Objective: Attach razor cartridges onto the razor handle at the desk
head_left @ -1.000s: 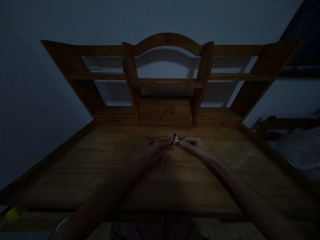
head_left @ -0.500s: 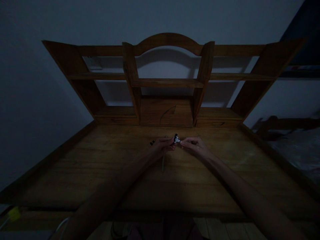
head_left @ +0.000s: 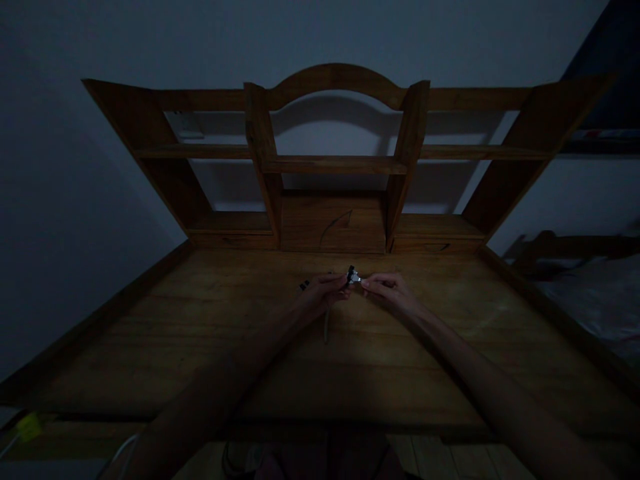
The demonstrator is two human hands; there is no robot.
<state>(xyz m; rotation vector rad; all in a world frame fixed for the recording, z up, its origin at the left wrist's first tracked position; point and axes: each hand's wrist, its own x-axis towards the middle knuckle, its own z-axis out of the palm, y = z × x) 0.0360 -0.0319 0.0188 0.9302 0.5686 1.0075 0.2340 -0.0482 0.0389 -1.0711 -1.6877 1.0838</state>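
Observation:
A small black-and-silver piece (head_left: 353, 275) is held up over the desk top, its exact kind too dark and small to make out. My left hand (head_left: 327, 291) is closed on its left side, fingers pinched together. From the right, my right hand (head_left: 386, 288) pinches the bright silver end with thumb and forefinger. A thin pale cord (head_left: 327, 327) lies below my left hand, its upper part hidden behind the fingers. Just left of that hand are small black pieces (head_left: 304, 285), partly covered by it.
The wooden desk top (head_left: 240, 320) spreads under both forearms. A wooden shelf unit (head_left: 333, 165) with small drawers rises along its back edge, against the wall. Something yellow (head_left: 29, 427) is at the lower left, below the desk's front edge. The room is dim.
The piece has turned slightly between my fingers, and more of its silver right end shows. My right hand has shifted a touch to the right. Otherwise both arms hold nearly still.

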